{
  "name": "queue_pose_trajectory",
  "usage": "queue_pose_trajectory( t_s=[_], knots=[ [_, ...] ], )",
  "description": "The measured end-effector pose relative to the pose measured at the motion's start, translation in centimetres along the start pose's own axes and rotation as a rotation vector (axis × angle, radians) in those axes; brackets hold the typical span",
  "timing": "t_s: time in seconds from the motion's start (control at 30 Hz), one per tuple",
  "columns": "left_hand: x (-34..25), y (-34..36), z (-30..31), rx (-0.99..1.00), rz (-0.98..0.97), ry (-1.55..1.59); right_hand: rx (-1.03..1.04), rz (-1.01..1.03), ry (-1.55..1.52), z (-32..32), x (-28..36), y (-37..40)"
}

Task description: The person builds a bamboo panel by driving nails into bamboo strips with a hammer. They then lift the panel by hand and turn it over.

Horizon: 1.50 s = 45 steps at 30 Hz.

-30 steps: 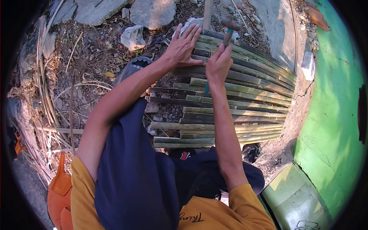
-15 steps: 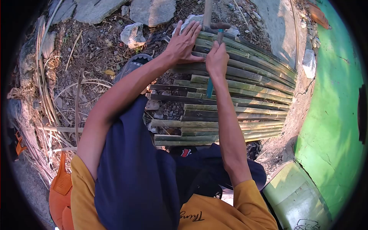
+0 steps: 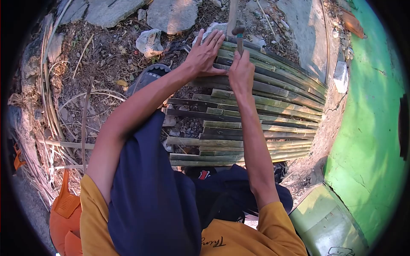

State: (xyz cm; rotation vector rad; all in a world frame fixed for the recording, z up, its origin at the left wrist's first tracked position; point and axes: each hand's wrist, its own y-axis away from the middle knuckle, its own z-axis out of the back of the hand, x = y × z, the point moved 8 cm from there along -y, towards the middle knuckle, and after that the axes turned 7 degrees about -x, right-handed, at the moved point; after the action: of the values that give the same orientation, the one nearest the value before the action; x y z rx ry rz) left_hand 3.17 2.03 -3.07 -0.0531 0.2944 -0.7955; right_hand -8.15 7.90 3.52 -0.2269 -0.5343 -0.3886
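Split bamboo slats [image 3: 290, 104] lie side by side on the ground in front of me, their left ends uneven. My right hand [image 3: 241, 74] is wrapped round the handle of a hammer [image 3: 239, 34], whose dark head points away from me near the far slats. The lower end of its handle is hidden behind my hand and forearm. Flat against the left ends of the far slats rests my left hand [image 3: 205, 55], fingers stretched and thumb reaching toward the right hand. A wooden pole [image 3: 232, 19] stands just beyond the hammer head.
Pale stones [image 3: 149, 42] and flat slabs [image 3: 173, 16] lie at the back left. Thin bamboo strips [image 3: 51, 106] pile up at far left, near an orange object [image 3: 66, 222]. A green surface [image 3: 363, 141] runs along the right. My shoe [image 3: 149, 77] is beside the slats.
The hammer has tilted in my right hand: its head has turned and shifted slightly left, and the teal handle end has gone out of sight. My left hand stays on the slats.
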Motion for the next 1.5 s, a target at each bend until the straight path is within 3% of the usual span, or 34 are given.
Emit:
queue_pose_trajectory(
  t_s=[0.13, 0.2, 0.27, 0.33, 0.47, 0.53, 0.6, 0.73, 0.8, 0.97, 1.07, 1.1, 1.33, 1.4, 1.5],
  knots=[
    [-0.2, 0.0, 0.3, -0.015, 0.015, -0.01, -0.157, 0.057, -0.207, 5.7, 5.1, -1.5],
    [-0.2, 0.1, 0.6, 0.004, 0.018, -0.015, -0.355, 0.099, -0.378, 7.7, 5.8, -0.7],
    [-0.3, 0.2, 0.8, -0.013, 0.008, 0.018, -0.359, 0.097, -0.311, 4.0, 1.8, 1.0],
    [-0.1, 0.0, 0.4, 0.007, -0.013, -0.019, 0.039, -0.041, 0.106, -1.6, -1.3, 0.9],
    [-0.3, 0.3, 0.3, 0.001, 0.016, -0.013, -0.15, -0.051, -0.118, 2.4, 1.7, -1.3],
    [-0.3, 0.1, 0.6, -0.019, 0.004, 0.016, -0.13, -0.08, -0.138, 3.3, 2.4, -1.2],
    [-0.3, 0.1, 0.8, -0.017, 0.01, 0.019, -0.227, 0.021, -0.229, 3.5, 2.3, -0.5],
    [-0.3, -0.1, 1.1, -0.021, -0.007, -0.041, 0.003, -0.117, -0.118, -0.5, -0.8, 0.5],
    [-0.3, 0.1, 1.1, 0.053, 0.01, 0.003, -0.012, -0.109, -0.08, 0.9, 0.1, -0.8],
    [-0.3, 0.5, 0.2, 0.034, 0.017, 0.018, -0.326, 0.017, -0.452, 9.8, 6.0, -2.4],
    [-0.3, 0.1, 0.6, -0.024, 0.005, -0.018, -0.304, 0.056, -0.284, 5.3, 3.1, -0.1],
    [-0.2, 0.1, -0.1, -0.02, -0.014, -0.064, 0.011, 0.01, 0.031, -1.0, -2.3, 0.3],
    [-0.3, 0.3, 0.2, -0.031, 0.006, 0.031, -0.131, -0.232, -0.293, 2.7, 1.1, 0.8],
    [-0.3, 0.0, 0.8, -0.049, 0.006, 0.037, -0.165, -0.162, -0.241, 1.6, -0.6, 1.2],
    [-0.3, 0.1, 0.4, 0.016, -0.009, -0.019, -0.036, -0.122, -0.095, -1.1, -2.4, 1.3]
  ],
)
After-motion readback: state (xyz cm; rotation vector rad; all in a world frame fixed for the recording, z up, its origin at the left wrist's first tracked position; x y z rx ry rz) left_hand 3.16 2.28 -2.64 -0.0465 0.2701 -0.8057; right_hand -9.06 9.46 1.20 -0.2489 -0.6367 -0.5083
